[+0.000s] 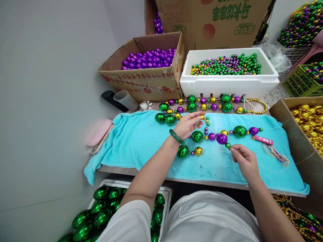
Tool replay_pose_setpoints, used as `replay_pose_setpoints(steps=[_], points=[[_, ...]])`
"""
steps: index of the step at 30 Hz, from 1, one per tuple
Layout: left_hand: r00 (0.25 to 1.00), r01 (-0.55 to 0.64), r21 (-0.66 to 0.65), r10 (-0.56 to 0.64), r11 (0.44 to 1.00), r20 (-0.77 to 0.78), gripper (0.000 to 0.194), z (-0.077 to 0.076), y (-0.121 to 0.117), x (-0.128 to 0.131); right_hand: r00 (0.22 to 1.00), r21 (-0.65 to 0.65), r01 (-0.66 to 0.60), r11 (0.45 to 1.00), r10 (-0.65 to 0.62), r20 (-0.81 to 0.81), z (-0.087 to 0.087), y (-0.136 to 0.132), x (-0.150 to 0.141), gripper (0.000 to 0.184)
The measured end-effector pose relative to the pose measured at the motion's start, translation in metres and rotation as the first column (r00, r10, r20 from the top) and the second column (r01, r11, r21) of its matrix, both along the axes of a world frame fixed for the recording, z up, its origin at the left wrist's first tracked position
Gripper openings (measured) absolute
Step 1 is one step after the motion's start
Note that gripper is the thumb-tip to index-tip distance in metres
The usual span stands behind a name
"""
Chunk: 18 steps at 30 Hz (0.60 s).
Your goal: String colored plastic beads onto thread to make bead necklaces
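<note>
My left hand (189,123), with a green bangle (176,136) at the wrist, is over the turquoise towel. Its fingers pinch the end of a thin straight strand, thread or needle I cannot tell, that slants down to a large purple bead (222,138). My right hand (243,158) pinches just below a small green bead (227,145) beside that purple one. A strung row with a big green bead (240,131) runs across between the hands. Below my left wrist lies a shorter piece with a gold bead (199,151).
Behind the towel (141,144) lies a long bead strand (191,107). A white foam box (227,84) and cardboard boxes (148,79) of beads border the back. A gold-bead box (295,134) stands right. A pink-labelled packet (262,140) lies near my right hand.
</note>
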State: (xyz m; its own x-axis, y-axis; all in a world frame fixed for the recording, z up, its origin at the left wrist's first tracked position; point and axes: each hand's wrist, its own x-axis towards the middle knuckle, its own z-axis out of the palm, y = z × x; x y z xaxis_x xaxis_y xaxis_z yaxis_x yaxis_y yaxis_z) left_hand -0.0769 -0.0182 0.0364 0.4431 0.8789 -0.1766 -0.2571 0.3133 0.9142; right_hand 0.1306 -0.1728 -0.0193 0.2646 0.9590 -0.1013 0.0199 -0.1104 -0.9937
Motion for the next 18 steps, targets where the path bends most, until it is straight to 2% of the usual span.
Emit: replay_pose_setpoints(steps=[4, 9, 11, 13, 15, 16, 17, 18], points=[[0.989, -0.020, 0.167, 0.044, 0.986, -0.141, 0.038, -0.003, -0.012, 0.003, 0.999, -0.025, -0.021, 0.999, 0.022, 0.025, -0.003, -0.001, 0.002, 0.021], [0.985, 0.118, 0.152, -0.096, 0.981, -0.147, 0.063, -0.010, -0.041, 0.018, 0.995, -0.088, -0.065, 0.994, 0.058, -0.084, -0.012, 0.000, 0.001, 0.022], [0.975, 0.178, 0.171, -0.150, 0.969, -0.164, 0.065, -0.011, -0.047, 0.019, 0.984, -0.115, -0.082, 0.990, 0.062, -0.166, -0.015, 0.001, 0.001, 0.023], [0.951, 0.230, 0.252, -0.162, 0.940, -0.264, 0.055, -0.010, -0.042, 0.011, 0.971, -0.122, -0.062, 0.991, 0.032, -0.235, -0.017, 0.001, 0.003, 0.022], [0.884, 0.241, 0.381, -0.040, 0.893, -0.465, 0.038, -0.006, -0.027, -0.008, 0.960, -0.116, -0.017, 0.993, -0.016, -0.280, -0.017, 0.000, 0.006, 0.022], [0.813, 0.230, 0.453, 0.085, 0.861, -0.576, 0.030, -0.004, -0.018, -0.021, 0.954, -0.112, 0.000, 0.994, -0.033, -0.297, -0.017, 0.000, 0.007, 0.022], [0.706, 0.219, 0.515, 0.230, 0.829, -0.670, 0.027, -0.003, -0.007, -0.034, 0.950, -0.109, 0.010, 0.994, -0.044, -0.309, -0.016, 0.000, 0.009, 0.022], [0.568, 0.218, 0.548, 0.351, 0.808, -0.744, 0.028, -0.003, 0.002, -0.047, 0.948, -0.109, 0.016, 0.994, -0.050, -0.314, -0.016, 0.000, 0.010, 0.022]])
